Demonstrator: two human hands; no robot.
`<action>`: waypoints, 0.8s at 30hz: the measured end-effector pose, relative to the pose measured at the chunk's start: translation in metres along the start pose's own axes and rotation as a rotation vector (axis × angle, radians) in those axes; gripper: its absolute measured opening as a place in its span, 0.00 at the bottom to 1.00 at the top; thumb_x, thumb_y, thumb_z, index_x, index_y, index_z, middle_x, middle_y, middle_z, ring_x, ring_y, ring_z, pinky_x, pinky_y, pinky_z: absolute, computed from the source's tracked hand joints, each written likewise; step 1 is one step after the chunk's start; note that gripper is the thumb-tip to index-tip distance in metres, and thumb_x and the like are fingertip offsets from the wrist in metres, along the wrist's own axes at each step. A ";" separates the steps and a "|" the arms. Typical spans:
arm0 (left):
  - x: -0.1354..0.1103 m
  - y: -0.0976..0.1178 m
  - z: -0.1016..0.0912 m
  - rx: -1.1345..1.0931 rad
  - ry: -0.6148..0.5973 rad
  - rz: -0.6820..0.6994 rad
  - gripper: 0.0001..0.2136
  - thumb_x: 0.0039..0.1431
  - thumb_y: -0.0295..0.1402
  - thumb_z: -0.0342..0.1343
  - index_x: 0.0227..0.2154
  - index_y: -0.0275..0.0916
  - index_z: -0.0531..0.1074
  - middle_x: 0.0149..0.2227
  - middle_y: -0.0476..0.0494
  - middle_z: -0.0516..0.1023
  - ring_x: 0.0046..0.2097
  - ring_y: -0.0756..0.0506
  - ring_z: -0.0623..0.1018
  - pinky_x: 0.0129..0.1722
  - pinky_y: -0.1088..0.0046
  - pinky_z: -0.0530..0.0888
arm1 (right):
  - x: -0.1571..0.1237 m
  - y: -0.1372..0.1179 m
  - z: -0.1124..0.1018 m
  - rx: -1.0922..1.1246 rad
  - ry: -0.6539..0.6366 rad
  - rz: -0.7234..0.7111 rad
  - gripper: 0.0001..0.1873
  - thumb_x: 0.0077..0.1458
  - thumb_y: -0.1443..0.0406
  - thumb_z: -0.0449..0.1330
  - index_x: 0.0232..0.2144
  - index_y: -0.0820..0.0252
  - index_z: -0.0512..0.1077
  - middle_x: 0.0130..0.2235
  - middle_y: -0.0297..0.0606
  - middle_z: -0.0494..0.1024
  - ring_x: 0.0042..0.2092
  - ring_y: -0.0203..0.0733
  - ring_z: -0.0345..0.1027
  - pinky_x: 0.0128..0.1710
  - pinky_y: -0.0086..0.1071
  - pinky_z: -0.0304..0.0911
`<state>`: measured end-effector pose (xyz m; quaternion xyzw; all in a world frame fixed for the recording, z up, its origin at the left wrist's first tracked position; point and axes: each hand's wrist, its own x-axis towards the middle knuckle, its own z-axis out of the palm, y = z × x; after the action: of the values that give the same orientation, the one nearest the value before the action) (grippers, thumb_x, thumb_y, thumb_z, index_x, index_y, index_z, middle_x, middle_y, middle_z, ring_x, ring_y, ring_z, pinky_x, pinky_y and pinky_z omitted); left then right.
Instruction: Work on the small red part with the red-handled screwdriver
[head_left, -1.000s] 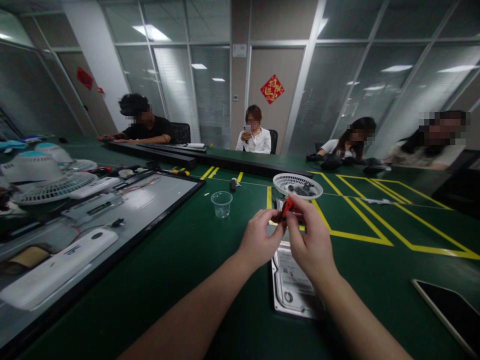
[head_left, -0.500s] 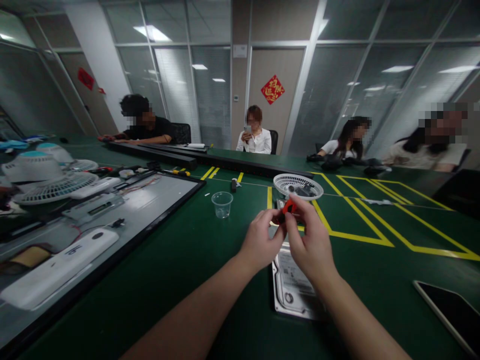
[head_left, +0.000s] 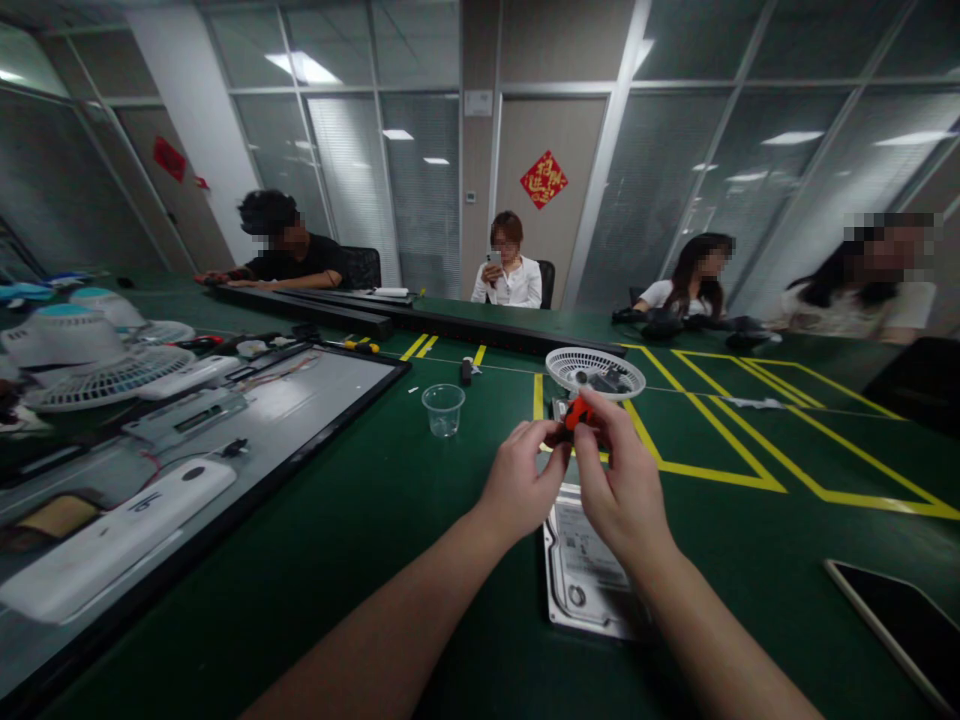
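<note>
My left hand (head_left: 517, 485) and my right hand (head_left: 619, 485) are raised together over the green table (head_left: 360, 520), fingertips meeting. Both pinch a small red and black tool (head_left: 576, 413) between them; its lower part is hidden by my fingers. Directly below my hands a silver hard drive (head_left: 585, 580) lies flat on the table. Just beyond my fingers stands a white round fan grille (head_left: 595, 371) with small dark parts in it.
A clear plastic cup (head_left: 443, 408) stands left of my hands. A black-framed tray (head_left: 300, 440) on the left holds white fan parts and casings. A dark phone (head_left: 900, 625) lies at the right. Yellow tape lines mark the table. Several people sit along the far side.
My hands have stayed nearly in place. The red tool has turned slightly between my fingertips and sits a little higher.
</note>
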<state>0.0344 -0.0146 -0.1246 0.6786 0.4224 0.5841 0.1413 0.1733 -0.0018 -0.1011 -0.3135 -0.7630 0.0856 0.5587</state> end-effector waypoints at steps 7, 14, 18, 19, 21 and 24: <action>0.001 -0.001 0.001 -0.001 0.063 0.009 0.08 0.59 0.24 0.62 0.40 0.40 0.72 0.38 0.47 0.78 0.41 0.46 0.76 0.42 0.70 0.72 | 0.004 -0.003 -0.002 -0.055 0.001 -0.056 0.20 0.69 0.66 0.59 0.61 0.52 0.69 0.50 0.44 0.77 0.49 0.49 0.75 0.50 0.48 0.74; 0.001 -0.001 -0.001 0.006 0.026 -0.002 0.06 0.64 0.24 0.58 0.41 0.40 0.75 0.40 0.45 0.80 0.43 0.45 0.77 0.43 0.68 0.72 | 0.000 -0.002 -0.001 0.019 -0.013 -0.005 0.24 0.70 0.66 0.56 0.66 0.49 0.65 0.59 0.45 0.75 0.54 0.50 0.75 0.55 0.52 0.73; 0.000 0.000 0.000 0.001 0.037 0.008 0.08 0.62 0.23 0.59 0.42 0.40 0.75 0.41 0.45 0.80 0.44 0.45 0.78 0.43 0.69 0.73 | 0.001 0.000 0.000 -0.003 -0.011 -0.014 0.22 0.70 0.66 0.56 0.64 0.50 0.67 0.56 0.45 0.77 0.52 0.49 0.76 0.53 0.51 0.74; 0.000 0.000 0.000 -0.005 0.049 0.010 0.09 0.60 0.23 0.60 0.43 0.40 0.74 0.41 0.45 0.80 0.43 0.45 0.78 0.42 0.69 0.73 | 0.002 -0.001 0.000 -0.011 -0.006 -0.023 0.22 0.70 0.66 0.57 0.63 0.51 0.67 0.55 0.45 0.77 0.51 0.49 0.76 0.52 0.50 0.74; 0.000 0.000 0.001 -0.011 0.076 0.012 0.11 0.58 0.23 0.62 0.42 0.40 0.72 0.40 0.46 0.79 0.41 0.46 0.77 0.41 0.70 0.73 | 0.003 -0.002 -0.001 -0.034 0.003 -0.048 0.21 0.69 0.67 0.58 0.62 0.51 0.68 0.52 0.45 0.77 0.49 0.48 0.75 0.50 0.49 0.74; 0.001 0.000 0.000 0.003 0.092 0.010 0.07 0.60 0.24 0.61 0.40 0.40 0.72 0.38 0.48 0.78 0.40 0.47 0.77 0.41 0.70 0.72 | 0.004 -0.005 -0.001 -0.055 0.003 -0.069 0.21 0.68 0.67 0.59 0.61 0.52 0.69 0.50 0.45 0.76 0.49 0.49 0.74 0.50 0.48 0.74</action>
<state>0.0346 -0.0140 -0.1240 0.6534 0.4259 0.6147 0.1178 0.1720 -0.0033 -0.0952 -0.3025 -0.7746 0.0446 0.5537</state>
